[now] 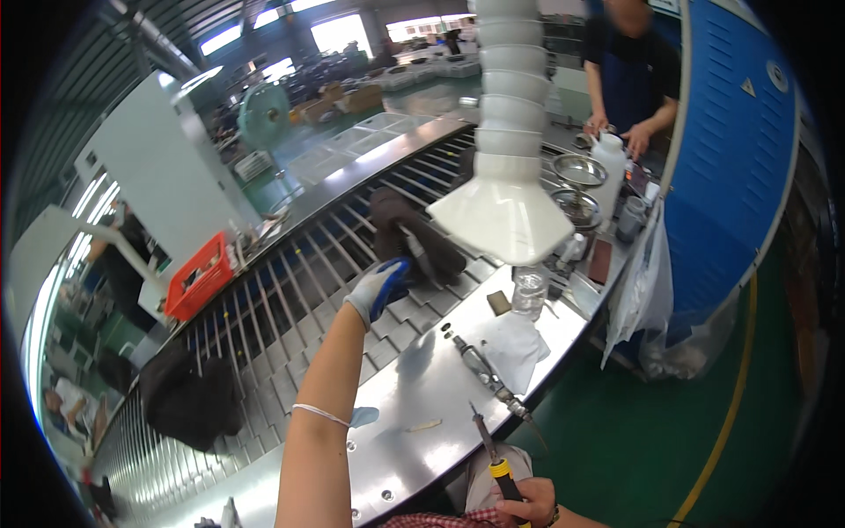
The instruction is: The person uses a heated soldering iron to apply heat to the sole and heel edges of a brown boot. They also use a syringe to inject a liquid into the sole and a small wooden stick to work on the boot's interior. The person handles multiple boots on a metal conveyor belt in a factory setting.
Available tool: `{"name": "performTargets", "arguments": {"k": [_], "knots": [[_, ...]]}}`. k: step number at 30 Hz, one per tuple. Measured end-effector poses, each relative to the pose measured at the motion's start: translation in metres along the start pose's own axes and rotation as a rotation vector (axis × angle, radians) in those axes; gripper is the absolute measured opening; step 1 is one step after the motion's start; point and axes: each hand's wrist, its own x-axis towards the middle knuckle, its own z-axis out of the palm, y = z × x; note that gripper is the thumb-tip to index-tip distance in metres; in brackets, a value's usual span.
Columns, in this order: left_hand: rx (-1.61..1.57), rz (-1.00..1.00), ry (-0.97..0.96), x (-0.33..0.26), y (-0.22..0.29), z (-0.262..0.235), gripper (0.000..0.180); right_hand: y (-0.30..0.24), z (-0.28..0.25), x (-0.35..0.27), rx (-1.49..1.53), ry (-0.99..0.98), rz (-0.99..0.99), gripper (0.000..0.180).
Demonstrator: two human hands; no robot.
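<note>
My left hand (378, 289), in a white glove with blue-coated palm and fingers, reaches over the slatted conveyor (304, 295). Its fingers are apart, close beside a dark brown molded-looking piece (400, 224) with a pale narrow part in its middle; whether they touch it I cannot tell. My bare right hand (528, 503), low near my lap, is wrapped round the yellow-and-black handle of a soldering iron (502, 475). The iron's thin metal tip points up at the bench edge. Another dark piece (189, 400) lies further left on the conveyor.
A white extraction hood (506, 216) hangs over the metal bench (414, 458). Under it are a metal air tool (484, 374), a white cloth (515, 348) and a clear jar (529, 290). A red basket (198, 277) stands left. A co-worker (629, 84) works beyond metal bowls (579, 170).
</note>
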Motion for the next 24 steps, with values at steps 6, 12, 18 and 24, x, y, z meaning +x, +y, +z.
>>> {"name": "performTargets", "arguments": {"k": [6, 12, 18, 24], "knots": [[0.113, -0.090, 0.170, -0.109, -0.021, -0.104, 0.045, 0.006, 0.018, 0.020, -0.351, -0.170, -0.343, 0.024], [0.226, 0.112, 0.767, -0.256, -0.061, -0.258, 0.036, 0.036, 0.086, 0.036, -0.351, -0.326, -0.261, 0.028], [0.278, 0.251, 1.131, -0.364, -0.073, -0.359, 0.036, 0.065, 0.159, 0.067, -0.465, -0.418, -0.658, 0.018], [0.344, -0.035, 1.789, -0.421, -0.082, -0.370, 0.078, 0.076, 0.181, 0.067, -0.686, -0.517, -0.674, 0.022]]}}
